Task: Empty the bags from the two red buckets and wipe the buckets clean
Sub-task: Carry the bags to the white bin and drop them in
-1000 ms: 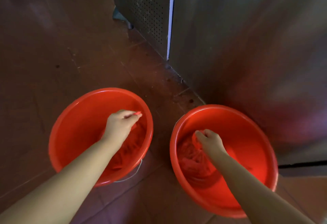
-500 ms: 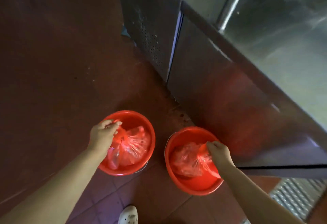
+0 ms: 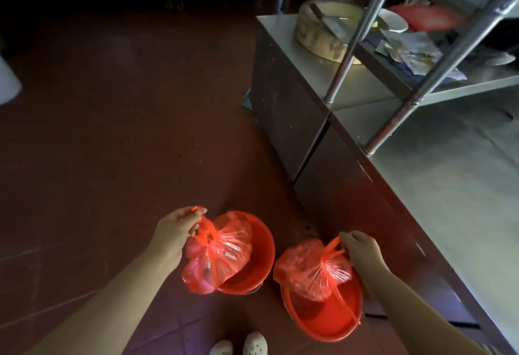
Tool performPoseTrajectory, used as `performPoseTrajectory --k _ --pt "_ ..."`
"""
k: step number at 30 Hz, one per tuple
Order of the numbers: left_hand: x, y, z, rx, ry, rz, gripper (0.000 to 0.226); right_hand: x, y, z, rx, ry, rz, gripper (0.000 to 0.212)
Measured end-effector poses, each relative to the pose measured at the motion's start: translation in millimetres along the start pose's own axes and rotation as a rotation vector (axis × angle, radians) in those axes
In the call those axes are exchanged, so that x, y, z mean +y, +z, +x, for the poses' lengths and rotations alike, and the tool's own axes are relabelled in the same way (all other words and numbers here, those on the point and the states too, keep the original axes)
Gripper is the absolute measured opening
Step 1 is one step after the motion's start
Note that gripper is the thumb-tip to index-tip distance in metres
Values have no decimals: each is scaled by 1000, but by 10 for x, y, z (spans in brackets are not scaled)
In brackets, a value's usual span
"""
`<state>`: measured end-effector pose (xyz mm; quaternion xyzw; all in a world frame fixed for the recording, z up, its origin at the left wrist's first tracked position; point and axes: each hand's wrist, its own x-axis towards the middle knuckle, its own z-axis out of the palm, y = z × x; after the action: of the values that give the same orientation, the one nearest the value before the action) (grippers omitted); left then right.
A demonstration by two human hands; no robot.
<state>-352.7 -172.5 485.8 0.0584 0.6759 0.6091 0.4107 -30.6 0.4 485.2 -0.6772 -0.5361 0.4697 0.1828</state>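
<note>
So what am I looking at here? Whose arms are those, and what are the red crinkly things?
There is no machine here. A person wears a camera on their head, so the picture looks down at their own arms, as if you were them. The white shoes at the bottom are their feet.

The left hand holds a red plastic bag by its tied top, with the fingers curled round it. The right hand holds a second red bag the same way. Both bags hang lifted above two red buckets that stand on the dark red tiled floor.

On the right is a shiny steel counter. Farther back on it sits a round wooden chopping block with a cleaver on top.
</note>
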Motion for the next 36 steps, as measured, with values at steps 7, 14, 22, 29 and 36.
performPoseTrajectory --k 7,14,22,29,36 --pt "289 -643 -213 218 28 -74 18 -738 801 8 -283 -81 10 36" --pt "674 -1573 -339 478 111 -93 22 -1532 1789 -118 -533 -186 -43 32" --pt "974 -2847 56 641 127 -185 23 -2653 3293 -403 -670 -414 -175 37" --pt "1447 -4130 843 639 83 -189 17 -3589 4847 -719 -684 -452 -151 37" --pt "2055 -5004 1766 611 86 -127 18 -4448 6022 -920 -673 -480 -164 26"
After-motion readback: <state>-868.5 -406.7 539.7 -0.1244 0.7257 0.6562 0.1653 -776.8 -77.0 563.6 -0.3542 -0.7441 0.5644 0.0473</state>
